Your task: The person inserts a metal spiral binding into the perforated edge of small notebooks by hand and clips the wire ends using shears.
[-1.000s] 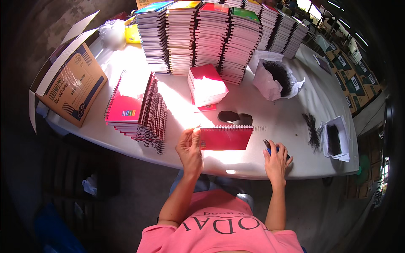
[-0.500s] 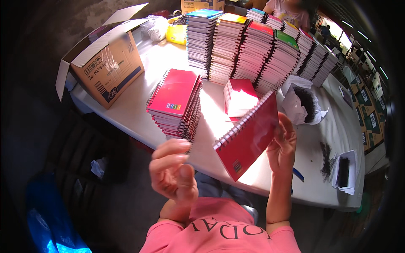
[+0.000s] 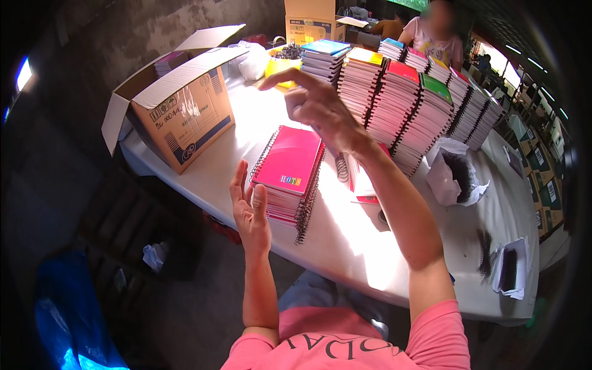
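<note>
A stack of red spiral notebooks (image 3: 288, 161) stands on the table in front of me, with black coil bindings along its sides. My left hand (image 3: 251, 213) is upright at the near left corner of this stack, its fingers stretched and holding nothing. Above the far end of the stack hovers my right hand (image 3: 324, 111), empty, with its fingers spread and bent. Partly behind my right forearm lies a low pile of red-covered page blocks (image 3: 364, 179).
Tall stacks of coil-bound books (image 3: 394, 105) fill the back right. An open cardboard box (image 3: 185, 117) stands at the left, beside a yellow container (image 3: 285, 65) of black coils. White wrappings (image 3: 453, 176) with more coils lie at the right. Another person (image 3: 435, 37) is behind the stacks.
The red spiral notebook has left my right hand, which has swung up and left over the stack. My left hand has opened beside the stack. The view has shifted slightly.
</note>
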{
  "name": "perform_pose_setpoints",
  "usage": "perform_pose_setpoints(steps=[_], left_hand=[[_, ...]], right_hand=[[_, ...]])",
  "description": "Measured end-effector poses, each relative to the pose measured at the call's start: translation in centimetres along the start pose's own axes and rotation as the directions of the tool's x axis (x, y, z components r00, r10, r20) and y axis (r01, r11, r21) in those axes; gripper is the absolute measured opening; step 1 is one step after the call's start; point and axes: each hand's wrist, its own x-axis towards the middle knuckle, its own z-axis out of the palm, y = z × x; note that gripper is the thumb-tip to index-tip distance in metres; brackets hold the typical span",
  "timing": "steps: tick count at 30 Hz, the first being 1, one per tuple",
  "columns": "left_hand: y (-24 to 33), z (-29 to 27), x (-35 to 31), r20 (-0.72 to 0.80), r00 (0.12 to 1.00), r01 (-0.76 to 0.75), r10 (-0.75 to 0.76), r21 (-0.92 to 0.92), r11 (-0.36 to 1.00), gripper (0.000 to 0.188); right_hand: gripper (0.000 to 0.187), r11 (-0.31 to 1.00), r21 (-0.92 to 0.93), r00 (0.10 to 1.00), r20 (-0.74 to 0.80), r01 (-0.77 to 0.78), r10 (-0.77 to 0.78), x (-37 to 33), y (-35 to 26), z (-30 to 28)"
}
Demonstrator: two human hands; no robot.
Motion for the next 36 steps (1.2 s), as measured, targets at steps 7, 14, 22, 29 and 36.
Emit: perform_pose_setpoints(steps=[7, 14, 22, 29, 36], left_hand=[[-1.2, 0.3, 0.5, 0.108, 0.994, -0.019, 0.022, -0.032, 0.999, 0.058], [-1.6, 1.0, 0.4, 0.04, 0.999, -0.029, 0.032, -0.082, 0.996, 0.058], [-1.0, -0.8, 0.0, -0.23, 0.896, -0.299, 0.381, 0.325, 0.897, 0.083], [2.9, 4.8, -4.2, 0.019, 0.617, -0.78, 0.787, 0.142, 0.609, 0.056], [-2.0, 11.1, -8.2, 0.391, 0.918, 0.027, -0.073, 0.123, 0.992, 0.065]], right_hand=[[0.056, 0.994, -0.094, 0.997, -0.044, -0.063, 0.059, -2.3, 1.3, 0.5], [0.078, 0.863, -0.049, 0.845, -0.233, -0.504, 0.481, -7.6, 7.3, 1.7], [0.074, 0.173, -0.444, 0.472, -0.759, -0.879, 0.45, -16.8, 6.9, -6.6], [0.037, 0.295, -0.251, 0.382, -0.713, -0.922, 0.587, -21.4, 6.9, -9.1], [0.032, 0.76, -0.039, 0.529, -0.74, -0.649, 0.415, -22.2, 0.3, -4.5]])
